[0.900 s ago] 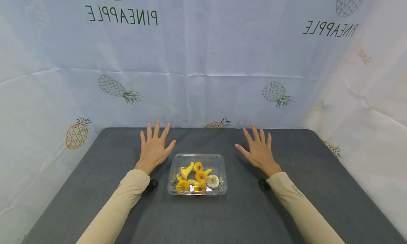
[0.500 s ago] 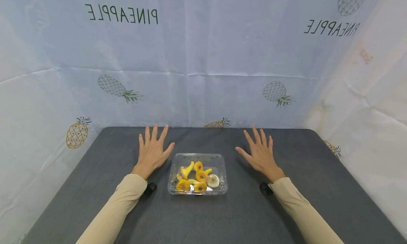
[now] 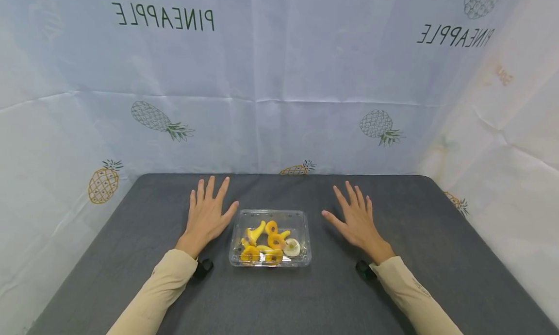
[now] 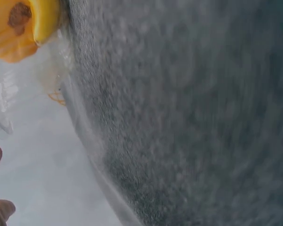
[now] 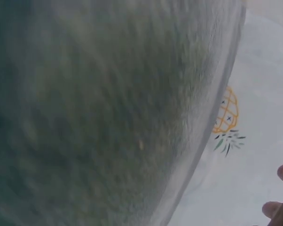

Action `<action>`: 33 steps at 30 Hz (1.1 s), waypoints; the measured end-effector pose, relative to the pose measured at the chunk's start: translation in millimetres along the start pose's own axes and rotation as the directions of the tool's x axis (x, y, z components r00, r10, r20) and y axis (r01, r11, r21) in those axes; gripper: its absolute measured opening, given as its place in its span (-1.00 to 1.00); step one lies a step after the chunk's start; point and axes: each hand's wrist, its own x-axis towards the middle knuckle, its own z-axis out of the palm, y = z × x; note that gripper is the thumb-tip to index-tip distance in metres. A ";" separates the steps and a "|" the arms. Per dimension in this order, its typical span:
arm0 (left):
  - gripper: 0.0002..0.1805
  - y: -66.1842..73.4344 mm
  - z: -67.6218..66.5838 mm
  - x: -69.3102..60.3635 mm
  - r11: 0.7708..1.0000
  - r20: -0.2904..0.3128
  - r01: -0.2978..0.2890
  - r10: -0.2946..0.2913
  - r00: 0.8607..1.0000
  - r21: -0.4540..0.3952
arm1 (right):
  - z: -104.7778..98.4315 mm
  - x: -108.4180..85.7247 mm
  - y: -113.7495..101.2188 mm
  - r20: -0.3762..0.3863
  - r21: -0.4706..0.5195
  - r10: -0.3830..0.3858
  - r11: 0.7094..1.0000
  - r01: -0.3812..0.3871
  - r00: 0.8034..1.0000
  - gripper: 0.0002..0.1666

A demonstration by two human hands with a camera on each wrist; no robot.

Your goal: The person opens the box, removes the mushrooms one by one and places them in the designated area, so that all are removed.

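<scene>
Clear plastic container [image 3: 299,226] sits on the dark grey table [image 3: 279,301], a bit below centre in head view. Inside: yellow pieces [image 3: 276,241], some ring-shaped, one trumpet-shaped at 9 o'clock, plus a round white piece [image 3: 291,247] at 4 o'clock. Left hand [image 3: 204,221] at between 9 and 10 o'clock of container, fingers straight and spread, thumb just beside its 10 o'clock corner. Right hand [image 3: 358,223] near 3 o'clock, fingers also spread, thumb toward container, apart from it. Can't tell if either palm touches the table. Beige sleeves [image 3: 153,291] on both arms, dark device [image 3: 203,268] at left wrist, another [image 3: 365,270] at right. Pineapple-print curtain [image 3: 279,58] at 12 o'clock, lettering mirrored. Left wrist view: yellow pieces at 10–11 o'clock, fingertips [image 4: 4,209] at 8. Right wrist view: table blurred, fingertips at 4.
</scene>
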 end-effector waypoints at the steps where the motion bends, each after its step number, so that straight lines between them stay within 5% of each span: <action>1: -0.19 0.5 -0.2 -1.3 1.000 -0.002 -0.002 0.002 1.000 0.000 | 0.7 -1.9 -0.7 0.003 0.008 -0.001 1.000 0.001 1.000 0.00; 12: -0.23 5.8 -2.3 -15.7 0.999 -0.032 -0.027 0.025 0.999 -0.041 | 2.1 -20.1 -8.3 0.002 0.135 -0.021 0.991 0.021 1.000 -0.04; 33: -0.31 9.7 -9.6 -42.9 0.981 0.065 -0.004 0.017 0.998 -0.194 | 6.1 -43.6 -26.1 0.167 0.362 -0.054 0.932 -0.010 0.984 -0.06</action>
